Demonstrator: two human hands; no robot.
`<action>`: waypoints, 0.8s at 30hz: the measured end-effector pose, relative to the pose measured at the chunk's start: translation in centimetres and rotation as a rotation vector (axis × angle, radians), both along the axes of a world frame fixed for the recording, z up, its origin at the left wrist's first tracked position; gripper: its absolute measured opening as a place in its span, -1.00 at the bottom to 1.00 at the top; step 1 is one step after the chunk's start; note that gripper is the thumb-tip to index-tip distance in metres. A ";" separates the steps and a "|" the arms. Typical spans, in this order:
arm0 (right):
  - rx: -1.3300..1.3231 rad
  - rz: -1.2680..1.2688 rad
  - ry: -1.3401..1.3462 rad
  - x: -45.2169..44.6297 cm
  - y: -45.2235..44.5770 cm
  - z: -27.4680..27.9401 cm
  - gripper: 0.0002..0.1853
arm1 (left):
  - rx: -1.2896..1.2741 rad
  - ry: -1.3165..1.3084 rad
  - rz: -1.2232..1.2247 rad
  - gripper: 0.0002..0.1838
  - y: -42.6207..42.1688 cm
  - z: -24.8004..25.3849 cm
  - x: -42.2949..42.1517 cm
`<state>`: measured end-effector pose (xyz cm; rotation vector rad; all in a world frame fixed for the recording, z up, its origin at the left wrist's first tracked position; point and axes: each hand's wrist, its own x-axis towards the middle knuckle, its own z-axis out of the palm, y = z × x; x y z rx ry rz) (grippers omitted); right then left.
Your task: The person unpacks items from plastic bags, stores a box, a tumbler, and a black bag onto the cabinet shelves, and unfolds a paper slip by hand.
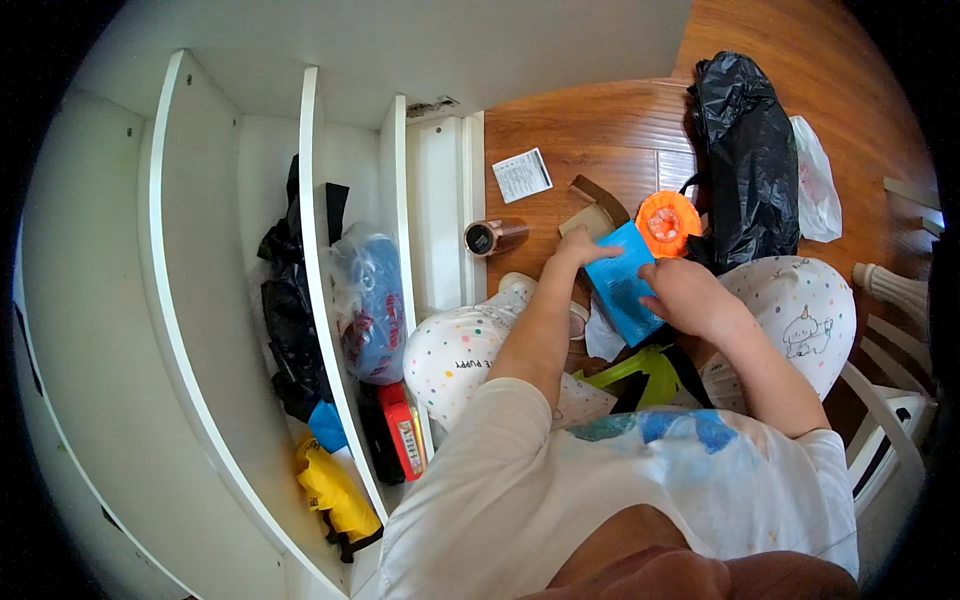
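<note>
A flat, bright blue packet (pixel 622 280) lies tilted between my hands, above my lap. My left hand (pixel 577 247) is at its upper left corner, with the thumb over the blue surface and the fingers beside a piece of brown cardboard (pixel 600 212). At the packet's right edge, my right hand (pixel 688 296) is curled closed on it; some of its fingers are hidden. An orange round item (pixel 668 224) rests on the floor just past the packet. Below, a lime-green strap-like item (pixel 645 376) lies across my lap.
To my left stands a white shelf unit (pixel 312 220) holding a plastic-wrapped bundle (pixel 372 300), a yellow bag (pixel 338 492) and a red box (pixel 400 430). A bottle (pixel 497 237) and printed paper (pixel 522 175) lie on the wooden floor. A black plastic bag (pixel 748 160) and white chair (pixel 880 430) are right.
</note>
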<state>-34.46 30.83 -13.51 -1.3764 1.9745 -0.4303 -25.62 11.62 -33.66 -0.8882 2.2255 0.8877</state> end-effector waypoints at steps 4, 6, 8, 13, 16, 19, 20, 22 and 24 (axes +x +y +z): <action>0.007 -0.019 -0.002 -0.2 -0.1 -0.1 -0.77 | 0.168 -0.179 -0.042 0.16 0.5 1.1 0.3; -0.013 -0.034 0.014 -0.3 0.0 -0.2 -0.77 | 0.151 -0.185 0.007 0.11 1.4 2.3 0.6; 0.005 -0.044 0.001 -0.6 -0.1 0.5 -0.76 | 0.218 -0.153 -0.084 0.01 2.2 4.0 0.6; -0.004 -0.055 0.002 -1.3 0.2 -0.1 -0.68 | 0.339 -0.004 -0.217 -0.24 3.9 8.4 0.9; -0.087 -0.226 0.025 -1.8 0.2 -0.3 -0.67 | 0.311 0.171 -0.154 -0.37 5.0 10.2 2.0; -0.093 -0.343 0.043 -2.5 0.2 0.4 -0.61 | 0.209 0.343 -0.129 -0.55 5.7 13.5 2.6; -0.066 -0.339 0.033 -2.9 0.1 -0.1 -0.54 | 0.168 0.361 -0.027 -0.66 5.5 14.4 2.7; -0.042 -0.374 0.031 -2.9 -0.1 -1.0 -0.52 | 0.110 0.385 0.078 -0.75 4.9 16.0 3.1; -0.053 -0.416 0.018 -2.4 -0.4 -1.5 -0.51 | 0.235 0.510 0.200 -0.83 4.0 17.6 3.8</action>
